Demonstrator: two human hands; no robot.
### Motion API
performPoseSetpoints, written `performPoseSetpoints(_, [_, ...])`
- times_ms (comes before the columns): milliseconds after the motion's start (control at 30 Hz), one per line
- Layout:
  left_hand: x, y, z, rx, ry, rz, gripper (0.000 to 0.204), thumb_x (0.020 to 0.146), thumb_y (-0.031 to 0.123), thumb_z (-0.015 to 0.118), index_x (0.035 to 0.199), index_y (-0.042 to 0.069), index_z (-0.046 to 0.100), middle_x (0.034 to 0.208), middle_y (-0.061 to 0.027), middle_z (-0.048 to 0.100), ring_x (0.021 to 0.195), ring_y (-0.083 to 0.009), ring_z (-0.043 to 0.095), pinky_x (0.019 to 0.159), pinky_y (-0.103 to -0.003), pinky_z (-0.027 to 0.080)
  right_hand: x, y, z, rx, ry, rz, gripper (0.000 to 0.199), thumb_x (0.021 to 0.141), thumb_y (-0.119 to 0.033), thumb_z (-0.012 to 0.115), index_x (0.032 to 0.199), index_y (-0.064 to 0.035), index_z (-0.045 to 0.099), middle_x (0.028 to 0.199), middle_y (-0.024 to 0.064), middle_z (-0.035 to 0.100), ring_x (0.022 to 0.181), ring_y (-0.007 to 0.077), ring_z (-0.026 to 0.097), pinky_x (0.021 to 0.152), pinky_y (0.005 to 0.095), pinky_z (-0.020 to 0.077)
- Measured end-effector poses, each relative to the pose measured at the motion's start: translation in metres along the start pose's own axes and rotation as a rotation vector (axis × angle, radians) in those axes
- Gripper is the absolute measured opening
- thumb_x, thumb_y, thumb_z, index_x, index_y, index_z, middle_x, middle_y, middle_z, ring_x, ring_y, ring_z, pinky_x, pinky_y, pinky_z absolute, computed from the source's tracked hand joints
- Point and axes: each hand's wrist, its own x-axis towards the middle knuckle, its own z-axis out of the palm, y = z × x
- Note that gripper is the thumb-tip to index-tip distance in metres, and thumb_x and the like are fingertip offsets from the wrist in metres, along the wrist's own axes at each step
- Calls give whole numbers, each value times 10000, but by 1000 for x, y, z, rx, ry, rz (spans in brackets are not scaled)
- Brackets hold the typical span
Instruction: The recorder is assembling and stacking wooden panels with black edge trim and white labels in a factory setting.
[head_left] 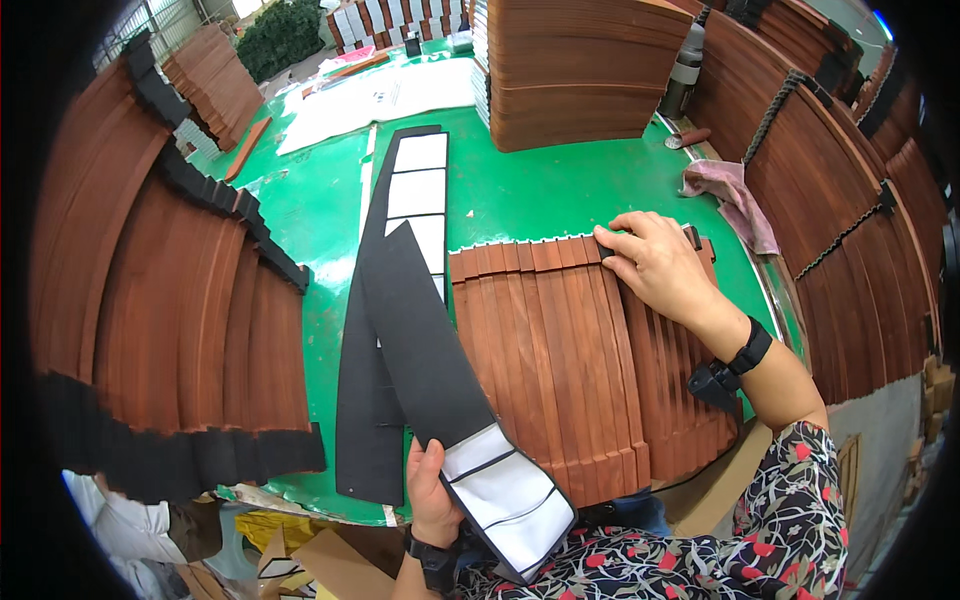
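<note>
Nearest the body, the left hand (432,490) grips a long black strip (425,340) near its lower end, its fingers closed around the edge where the strip's white peel-off backing (510,495) shows in panels; the strip rises tilted up and to the left over the green counter (540,190). Under and beside it lies a second black strip (365,330) flat on the counter, with white backing panels (420,190) showing at its far end. Just right of the held strip, a fanned row of brown wooden slats (560,350) lies side by side on the counter. The right hand (655,265) rests palm down on the far ends of these slats, its fingers spread and pressing flat, clamped on nothing. A large fan of similar slats with black edging (170,300) fills the left side, and more lean along the right (850,250). Farther off, a pinkish cloth (735,195) lies near the counter's right edge, a tall stack of wooden slats (580,70) stands behind it, and a grey bottle (687,60) stands beside that stack.
</note>
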Motion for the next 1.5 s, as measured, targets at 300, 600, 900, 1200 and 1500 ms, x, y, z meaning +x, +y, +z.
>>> performPoseSetpoints(300, [-17,32,12,207,-74,130,345,970,94,505,1289,-37,489,1230,-137,610,1101,-206,603,962,-339,469,-6,-9,-1,-96,-46,47,359,804,-181,693,1124,-36,618,1131,153,605,1120,329,541,953,454,408])
performPoseSetpoints(600, [-24,60,23,235,-174,59,378,930,105,539,1280,-34,509,1227,-149,613,1106,-227,613,964,-354,487,-5,-116,-69,554,-12,-281,299,798,-121,725,1076,-35,659,1178,156,618,1059,351,601,913,419,496])
performPoseSetpoints(900, [-64,75,50,55,-254,-66,439,963,179,419,1343,-40,440,1279,-190,570,1126,-301,612,968,-418,504,-28,-175,-78,603,-9,-445,393,722,-142,776,1052,18,636,1100,142,619,1020,321,603,878,408,512])
performPoseSetpoints(1200, [-76,67,55,17,-248,-76,430,1025,224,355,1354,-39,443,1306,-176,562,1156,-287,595,992,-413,483,-38,-180,-76,469,144,-535,446,633,-119,797,1030,-13,622,1071,124,608,958,290,619,827,389,519])
performPoseSetpoints(1500, [-70,57,54,4,-215,-54,426,1028,211,348,1363,-37,433,1337,-173,541,1211,-281,554,1034,-412,442,-38,-168,-60,418,301,-631,384,691,-109,747,1043,-22,621,1085,108,597,940,273,620,831,386,517])
